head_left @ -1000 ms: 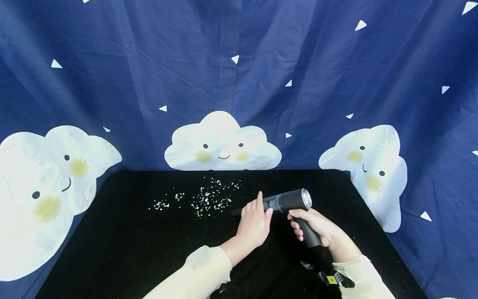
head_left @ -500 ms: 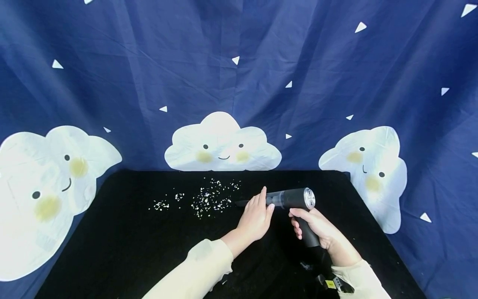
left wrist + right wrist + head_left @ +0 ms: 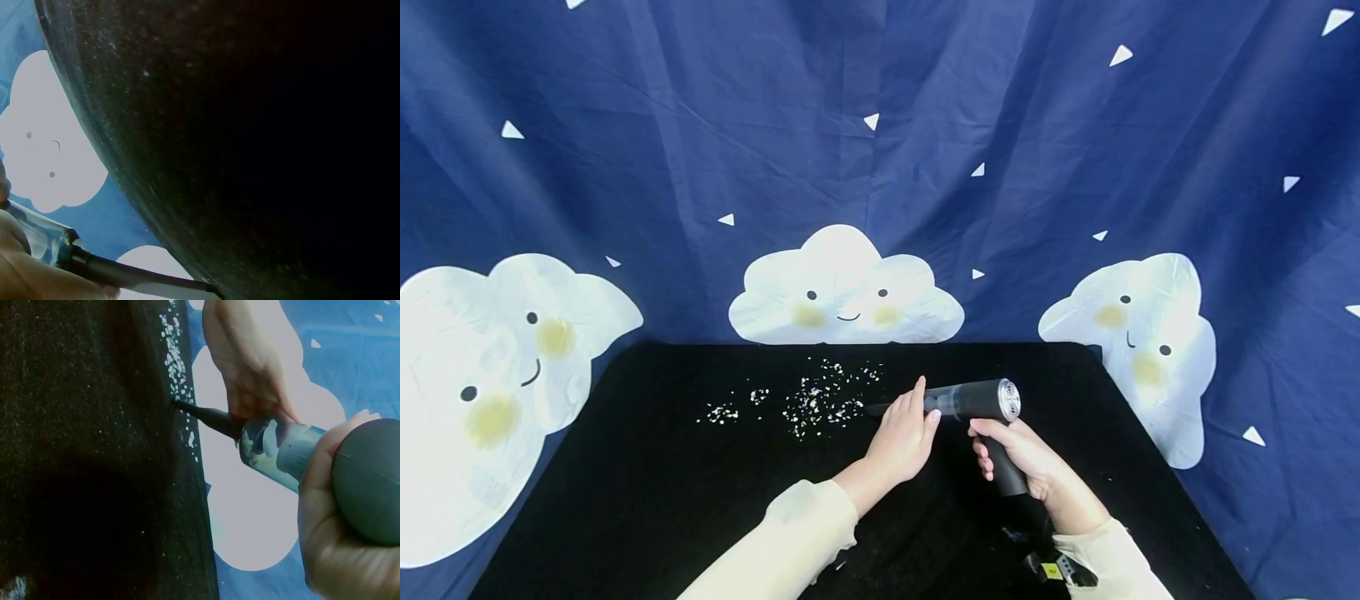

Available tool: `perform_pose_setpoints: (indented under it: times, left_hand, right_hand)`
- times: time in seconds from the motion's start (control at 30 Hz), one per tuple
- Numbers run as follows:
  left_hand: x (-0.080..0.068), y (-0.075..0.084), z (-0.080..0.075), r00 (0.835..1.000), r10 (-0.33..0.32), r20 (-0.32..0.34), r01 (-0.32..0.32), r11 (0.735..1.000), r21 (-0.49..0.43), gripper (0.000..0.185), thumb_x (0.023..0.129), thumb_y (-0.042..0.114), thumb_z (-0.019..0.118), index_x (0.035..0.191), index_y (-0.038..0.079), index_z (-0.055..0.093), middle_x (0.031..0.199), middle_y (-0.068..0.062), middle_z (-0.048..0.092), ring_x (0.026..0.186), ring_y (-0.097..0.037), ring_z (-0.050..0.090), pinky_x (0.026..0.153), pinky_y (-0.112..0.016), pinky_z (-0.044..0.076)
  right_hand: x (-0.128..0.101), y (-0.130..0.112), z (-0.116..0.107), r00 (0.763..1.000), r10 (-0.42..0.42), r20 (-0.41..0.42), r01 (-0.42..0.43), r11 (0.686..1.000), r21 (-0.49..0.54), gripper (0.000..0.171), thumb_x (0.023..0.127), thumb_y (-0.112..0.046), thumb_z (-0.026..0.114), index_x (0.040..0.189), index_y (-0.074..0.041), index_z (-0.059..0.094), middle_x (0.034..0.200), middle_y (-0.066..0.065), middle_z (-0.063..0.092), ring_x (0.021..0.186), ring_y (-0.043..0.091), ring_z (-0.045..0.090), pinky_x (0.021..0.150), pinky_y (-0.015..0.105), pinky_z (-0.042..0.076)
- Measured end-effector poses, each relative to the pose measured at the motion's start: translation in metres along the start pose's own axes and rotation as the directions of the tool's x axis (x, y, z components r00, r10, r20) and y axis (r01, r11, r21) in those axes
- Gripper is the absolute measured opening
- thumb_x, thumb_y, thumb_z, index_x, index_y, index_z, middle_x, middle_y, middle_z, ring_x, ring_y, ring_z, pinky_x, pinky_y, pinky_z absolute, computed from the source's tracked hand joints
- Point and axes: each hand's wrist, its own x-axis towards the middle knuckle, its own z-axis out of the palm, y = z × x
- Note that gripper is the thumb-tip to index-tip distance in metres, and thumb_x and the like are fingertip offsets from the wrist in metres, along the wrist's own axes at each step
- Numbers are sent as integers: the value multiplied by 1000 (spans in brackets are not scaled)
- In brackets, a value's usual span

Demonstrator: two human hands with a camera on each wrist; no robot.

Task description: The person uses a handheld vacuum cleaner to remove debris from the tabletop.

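A black handheld vacuum cleaner (image 3: 981, 400) with a see-through dust cup (image 3: 259, 453) is held over the black table by both hands. Around its handle curl the fingers of my right hand (image 3: 1033, 462). My left hand (image 3: 901, 433) holds the front part, thumb on the near side and fingers across the cup. The narrow black nozzle (image 3: 209, 417) points left, its tip by the right edge of scattered white bits (image 3: 823, 404). Pale bits show inside the cup in the right wrist view. In the left wrist view the nozzle (image 3: 134, 278) extends beyond my fingers.
A smaller patch of white bits (image 3: 722, 412) lies farther left on the black table (image 3: 662, 492). Near my right sleeve is a dark item with a yellow label (image 3: 1051, 571). A blue curtain (image 3: 812, 100) with white clouds hangs behind.
Both hands and the vacuum cleaner shifted slightly right, then back left. The nozzle tip is a little farther back than a second ago. The white bits look much the same.
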Motion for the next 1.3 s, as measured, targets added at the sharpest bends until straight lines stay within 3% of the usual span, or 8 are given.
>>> perform_pose_setpoints:
  times: [0.6,0.87,1.3]
  left_hand:
    - [-9,-5,-12,1000,-28,6,28,1000,-7,61,109,33,37,158,1,20,151,-16,44,140,-31,40,116,-46,31]
    - [-12,-9,-13,999,-3,-39,3,1000,4,59,109,30,38,156,-2,23,147,-19,47,136,-34,44,113,-49,34]
    - [-19,-15,-17,998,-37,-55,38,999,6,61,108,33,38,157,-1,21,149,-18,46,138,-32,42,114,-47,33]
  right_hand:
    - [6,4,8,1000,-4,31,3,1000,9,15,104,-18,51,94,-8,56,67,-2,54,52,7,55,52,23,53]
    - [11,4,10,999,4,49,-4,1000,10,15,104,-17,49,94,-9,56,66,-2,54,51,7,54,51,22,52]
    - [17,3,17,997,25,67,-24,1000,-16,17,103,-15,49,92,-4,54,65,-1,54,51,8,54,50,23,51]
